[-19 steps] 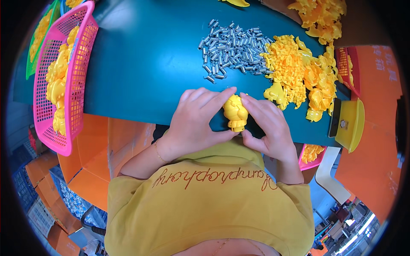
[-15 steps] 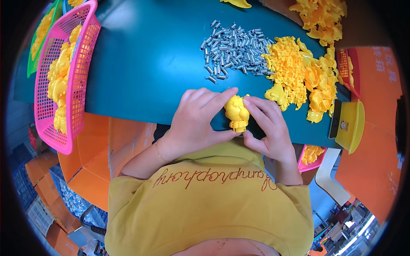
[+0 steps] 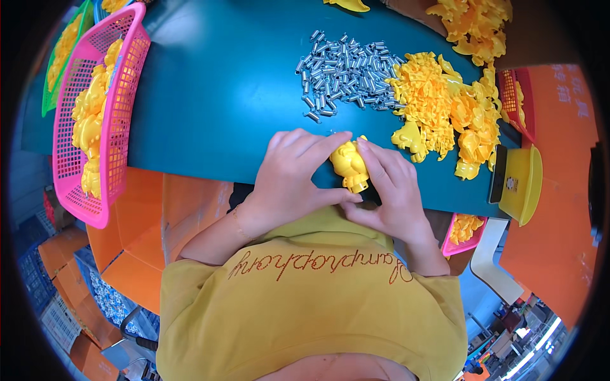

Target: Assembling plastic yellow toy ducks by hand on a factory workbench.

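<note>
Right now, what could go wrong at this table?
1. The yellow figure might slip: the left hand and right hand hold it by the fingers, near the close edge of the table.
2. The small silver metal pieces could get mixed into the small yellow parts, since the two piles meet.

Clear run over tbl [image 3: 190,101] fwd-L of L hand [image 3: 289,170]; springs [image 3: 349,71], yellow pcs [image 3: 424,98] block fwd-R; pink bskt [image 3: 121,114] far L.

A figure [image 3: 349,164] sits between left grip [image 3: 291,171] and right grip [image 3: 397,187]; beyond, springs [image 3: 346,75] on the table [image 3: 210,108]; rightward, parts [image 3: 426,95]; leftward, a basket [image 3: 122,114].
</note>
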`<state>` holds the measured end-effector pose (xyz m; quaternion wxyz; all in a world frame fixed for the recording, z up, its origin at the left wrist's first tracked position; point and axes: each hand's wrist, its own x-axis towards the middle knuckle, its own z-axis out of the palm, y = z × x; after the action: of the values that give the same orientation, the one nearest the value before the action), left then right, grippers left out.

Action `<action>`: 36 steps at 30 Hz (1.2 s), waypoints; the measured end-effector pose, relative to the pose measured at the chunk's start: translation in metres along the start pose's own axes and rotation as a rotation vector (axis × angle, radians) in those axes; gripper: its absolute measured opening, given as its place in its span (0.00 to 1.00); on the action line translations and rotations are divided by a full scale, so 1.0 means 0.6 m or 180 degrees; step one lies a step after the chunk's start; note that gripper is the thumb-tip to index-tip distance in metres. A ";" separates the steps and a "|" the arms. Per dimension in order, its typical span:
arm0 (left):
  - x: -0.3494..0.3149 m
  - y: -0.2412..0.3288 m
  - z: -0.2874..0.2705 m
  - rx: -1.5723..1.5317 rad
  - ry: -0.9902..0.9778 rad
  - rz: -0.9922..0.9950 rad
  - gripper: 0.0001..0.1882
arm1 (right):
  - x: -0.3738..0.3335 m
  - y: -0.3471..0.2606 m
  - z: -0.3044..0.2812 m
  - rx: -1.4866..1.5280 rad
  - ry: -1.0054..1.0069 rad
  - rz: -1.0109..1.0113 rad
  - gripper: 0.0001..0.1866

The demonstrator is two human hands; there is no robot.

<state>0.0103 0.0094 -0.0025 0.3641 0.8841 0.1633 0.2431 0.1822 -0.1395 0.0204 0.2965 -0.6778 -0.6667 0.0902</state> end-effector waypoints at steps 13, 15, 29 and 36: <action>-0.002 -0.010 -0.020 -0.1068 0.0011 -0.0031 0.40 | -0.019 -0.012 0.010 0.2421 0.0656 0.0788 0.34; -0.007 0.006 -0.022 -0.2460 -0.0469 -0.0700 0.34 | -0.018 -0.011 0.003 0.1932 0.0494 0.0535 0.33; -0.003 0.006 -0.020 -0.1628 0.0023 -0.0195 0.32 | -0.019 -0.007 0.012 0.1986 0.0647 0.0562 0.34; 0.009 0.009 -0.040 -0.0752 -0.0265 0.0389 0.27 | -0.010 -0.011 0.026 0.1638 0.0592 0.0249 0.27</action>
<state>0.0021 0.0215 0.0177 0.4566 0.8527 0.0640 0.2455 0.1677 -0.1411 0.0098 0.5151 -0.6108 -0.5651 0.2054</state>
